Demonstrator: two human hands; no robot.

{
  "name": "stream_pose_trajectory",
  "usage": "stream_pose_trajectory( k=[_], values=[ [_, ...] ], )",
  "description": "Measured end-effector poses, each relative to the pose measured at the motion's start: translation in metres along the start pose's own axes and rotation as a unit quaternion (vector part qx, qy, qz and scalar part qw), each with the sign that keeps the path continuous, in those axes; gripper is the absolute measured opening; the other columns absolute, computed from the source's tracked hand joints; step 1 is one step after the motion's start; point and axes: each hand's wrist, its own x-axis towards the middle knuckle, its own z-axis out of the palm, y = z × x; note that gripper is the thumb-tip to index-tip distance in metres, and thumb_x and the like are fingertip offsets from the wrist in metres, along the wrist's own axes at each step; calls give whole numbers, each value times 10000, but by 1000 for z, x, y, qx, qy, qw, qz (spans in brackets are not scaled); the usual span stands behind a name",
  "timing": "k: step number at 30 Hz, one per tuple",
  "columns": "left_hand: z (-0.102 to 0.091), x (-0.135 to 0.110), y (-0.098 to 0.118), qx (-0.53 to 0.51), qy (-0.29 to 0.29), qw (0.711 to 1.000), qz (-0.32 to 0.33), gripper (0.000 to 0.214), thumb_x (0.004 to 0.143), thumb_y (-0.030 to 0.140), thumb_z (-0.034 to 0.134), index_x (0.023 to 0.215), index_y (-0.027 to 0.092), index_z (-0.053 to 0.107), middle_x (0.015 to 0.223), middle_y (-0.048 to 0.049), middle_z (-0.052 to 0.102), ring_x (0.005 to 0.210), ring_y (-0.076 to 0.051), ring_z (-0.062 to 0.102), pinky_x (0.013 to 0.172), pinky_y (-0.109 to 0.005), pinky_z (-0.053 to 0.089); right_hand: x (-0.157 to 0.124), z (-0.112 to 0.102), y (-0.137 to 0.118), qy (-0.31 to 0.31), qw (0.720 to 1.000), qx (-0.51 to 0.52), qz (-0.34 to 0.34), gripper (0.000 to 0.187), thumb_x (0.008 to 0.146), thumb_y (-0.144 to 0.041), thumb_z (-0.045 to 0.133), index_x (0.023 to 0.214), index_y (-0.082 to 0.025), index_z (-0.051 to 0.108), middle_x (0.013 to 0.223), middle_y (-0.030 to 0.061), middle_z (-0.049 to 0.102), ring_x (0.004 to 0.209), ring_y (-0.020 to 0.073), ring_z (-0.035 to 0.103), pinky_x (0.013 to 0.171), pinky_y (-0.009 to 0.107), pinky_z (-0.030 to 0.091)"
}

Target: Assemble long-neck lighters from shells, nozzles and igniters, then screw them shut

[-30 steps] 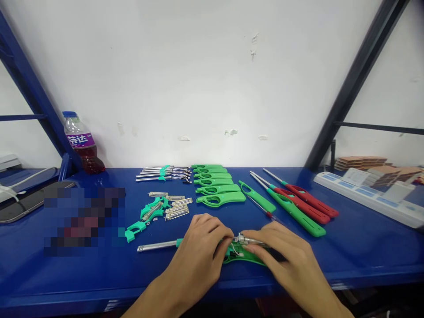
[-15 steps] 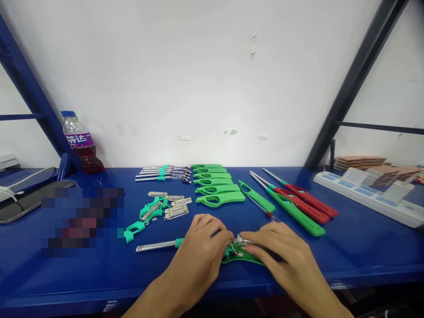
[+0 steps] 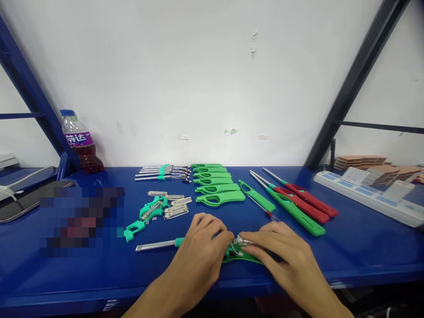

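Observation:
Near the front edge of the blue table (image 3: 364, 251), my left hand (image 3: 198, 249) and my right hand (image 3: 281, 254) meet over an open green lighter shell (image 3: 240, 257). Its metal tube (image 3: 155, 244) sticks out to the left. Both hands have their fingers curled down on the shell. My right fingertips pinch a small silvery part (image 3: 241, 241) with thin wires sitting in the shell. My left fingers press on the shell just left of that part.
Behind my hands lie a row of green handle shells (image 3: 215, 183), metal tubes (image 3: 162, 173), small silvery parts (image 3: 175, 206), teal triggers (image 3: 145, 216) and finished green and red lighters (image 3: 298, 205). A drink bottle (image 3: 79, 143) stands back left, a white power strip (image 3: 371, 198) at right.
Both hands stay on the lighter shell; my right fingertips have shifted slightly on the silvery part. The view has drifted a little.

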Motion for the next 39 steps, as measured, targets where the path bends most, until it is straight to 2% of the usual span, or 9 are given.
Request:
stream_pose_trajectory(
  k=[6, 12, 18, 22, 39],
  values=[
    [0, 0, 0, -2, -7, 1000, -2, 228, 1050, -8, 528, 1037, 159, 682, 954, -45, 673, 909, -220, 565, 865, -401, 430, 0, 0, 1, -3, 1000, 5, 2, 194, 1054, -241, 707, 1217, -280, 805, 989, 2, 841, 848, 201, 733, 794, 337, 589],
    [0, 1, -1, -13, -14, 1000, -8, 219, 1061, 7, 528, 1041, 161, 683, 965, -44, 677, 917, -224, 563, 872, -409, 420, -1, 2, 1, -1, 1000, 10, -8, 217, 1049, -221, 721, 1251, -285, 768, 1008, 1, 837, 857, 204, 720, 814, 349, 564],
    [-2, 4, 3, -30, 5, 997, -67, 147, 1085, 91, 586, 1023, 193, 673, 969, -18, 704, 945, -238, 559, 904, -430, 397, 3, 3, -1, 25, 1000, -3, -9, 164, 1048, -184, 717, 1184, -269, 747, 1005, -10, 831, 839, 192, 727, 842, 355, 533],
    [-3, 4, 3, -59, 6, 994, -89, 155, 1075, 91, 615, 988, 208, 668, 961, 4, 700, 938, -218, 573, 892, -398, 407, 4, 3, 0, 30, 999, -1, -17, 163, 1033, -172, 737, 1162, -271, 746, 1004, -16, 834, 839, 194, 732, 847, 351, 529],
    [-2, 3, 3, -66, 8, 997, -44, 160, 1077, 65, 574, 1002, 190, 640, 957, -20, 680, 930, -223, 555, 857, -395, 411, 4, 0, -1, 24, 998, 6, -49, 176, 1035, -162, 729, 1187, -249, 750, 1009, -14, 833, 849, 182, 718, 826, 330, 543]
  ],
)
